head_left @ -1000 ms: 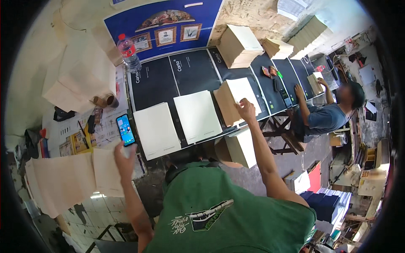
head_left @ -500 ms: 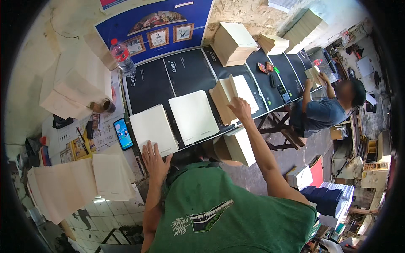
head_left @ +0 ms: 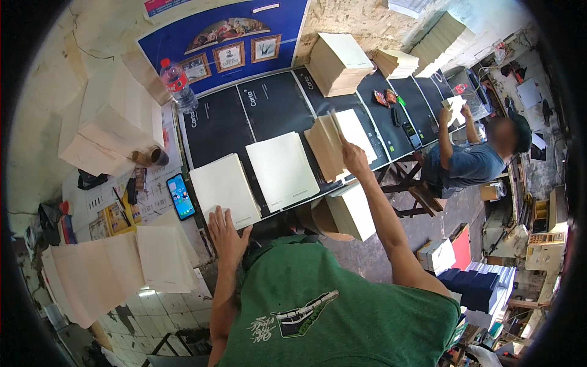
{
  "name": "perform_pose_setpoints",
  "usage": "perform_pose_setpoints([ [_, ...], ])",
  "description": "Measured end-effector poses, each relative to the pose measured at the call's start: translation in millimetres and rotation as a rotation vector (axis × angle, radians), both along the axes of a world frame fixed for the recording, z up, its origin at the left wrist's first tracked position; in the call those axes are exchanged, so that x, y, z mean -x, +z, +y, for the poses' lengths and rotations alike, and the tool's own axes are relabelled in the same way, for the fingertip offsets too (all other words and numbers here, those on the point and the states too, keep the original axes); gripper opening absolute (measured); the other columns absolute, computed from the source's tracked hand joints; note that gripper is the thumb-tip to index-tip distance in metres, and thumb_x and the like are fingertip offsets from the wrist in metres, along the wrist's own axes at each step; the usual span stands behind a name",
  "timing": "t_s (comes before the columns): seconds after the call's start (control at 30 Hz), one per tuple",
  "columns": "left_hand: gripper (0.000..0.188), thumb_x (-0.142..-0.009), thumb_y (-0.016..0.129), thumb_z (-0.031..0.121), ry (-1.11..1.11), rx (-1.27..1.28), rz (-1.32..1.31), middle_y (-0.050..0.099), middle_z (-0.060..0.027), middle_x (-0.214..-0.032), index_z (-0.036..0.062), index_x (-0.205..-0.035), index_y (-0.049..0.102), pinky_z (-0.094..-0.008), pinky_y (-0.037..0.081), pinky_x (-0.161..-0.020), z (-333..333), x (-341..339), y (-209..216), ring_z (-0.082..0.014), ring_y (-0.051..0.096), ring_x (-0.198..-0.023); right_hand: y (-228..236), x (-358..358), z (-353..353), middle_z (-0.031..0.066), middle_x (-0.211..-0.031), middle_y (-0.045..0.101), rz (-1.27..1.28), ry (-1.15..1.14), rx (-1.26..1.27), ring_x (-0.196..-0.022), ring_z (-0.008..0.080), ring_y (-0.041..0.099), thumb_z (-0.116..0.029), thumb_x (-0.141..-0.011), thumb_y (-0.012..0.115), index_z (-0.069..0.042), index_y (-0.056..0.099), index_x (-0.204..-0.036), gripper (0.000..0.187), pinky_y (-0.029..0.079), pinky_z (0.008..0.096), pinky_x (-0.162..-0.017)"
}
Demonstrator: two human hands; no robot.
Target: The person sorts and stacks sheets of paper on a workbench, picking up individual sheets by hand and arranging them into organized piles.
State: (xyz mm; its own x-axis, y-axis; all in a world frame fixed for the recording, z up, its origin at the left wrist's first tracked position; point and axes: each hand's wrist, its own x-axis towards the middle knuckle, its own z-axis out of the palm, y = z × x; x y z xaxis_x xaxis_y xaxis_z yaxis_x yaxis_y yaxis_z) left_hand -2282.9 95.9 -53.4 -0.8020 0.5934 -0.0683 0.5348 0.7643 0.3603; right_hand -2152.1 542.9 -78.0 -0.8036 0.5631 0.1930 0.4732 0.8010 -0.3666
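Observation:
My left hand (head_left: 227,237) lies open, its fingers spread over the near edge of a cream paper stack (head_left: 223,189) at the table's left. To the right, a second cream stack (head_left: 282,171) sits apart from both hands. My right hand (head_left: 356,160) is at a pile of tan folded sheets (head_left: 324,147), by its border with white sheets (head_left: 356,131). One finger points up along that border; the others are curled under. Whatever these curled fingers hold is hidden. Below the table edge, next to my right forearm, rests another thick paper stack (head_left: 351,211).
A phone (head_left: 180,196) and a water bottle (head_left: 178,85) are at the left. Tall paper stacks (head_left: 338,64) stand along the wall. Small packets (head_left: 385,96) lie on the dark tabletop (head_left: 214,131). A co-worker (head_left: 468,156) sits at the right, handling paper.
My right hand has gone from fingers spread over the folded sheets to curled fingers with one pointing. My left hand stays on its stack. The co-worker's paper has shifted.

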Motion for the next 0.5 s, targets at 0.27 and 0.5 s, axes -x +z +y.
perform_pose_setpoints([
  [0.27, 0.079, -0.081, 0.074, 0.042, 0.000, -0.006, -0.008, 0.027, -0.0215, -0.154, -0.0014, -0.139, 0.043, -0.0563, 0.018, -0.117, -0.6, -0.2, -1.1, -0.0438, 0.021, -0.143, -5.4, 3.5, -6.2, 0.0185, -0.094, 0.069, -0.068, -0.005, -0.132, -0.081, 0.0382, 0.068, -0.025, -0.083, 0.071, -0.008, 0.059, -0.127, 0.049, 0.055, 0.0459, -0.072],
  [0.5, 0.079, -0.081, 0.073, 0.041, -0.003, 0.001, -0.028, 0.026, -0.0207, -0.155, -0.0010, -0.140, 0.042, -0.0556, 0.017, -0.117, -2.4, -0.2, -1.5, -0.0430, 0.019, -0.144, 3.7, 4.4, -5.2, 0.0185, -0.096, 0.070, -0.095, -0.032, -0.062, -0.086, 0.0365, 0.069, -0.034, -0.078, 0.077, -0.008, 0.061, -0.124, 0.055, 0.055, 0.0448, -0.073],
])
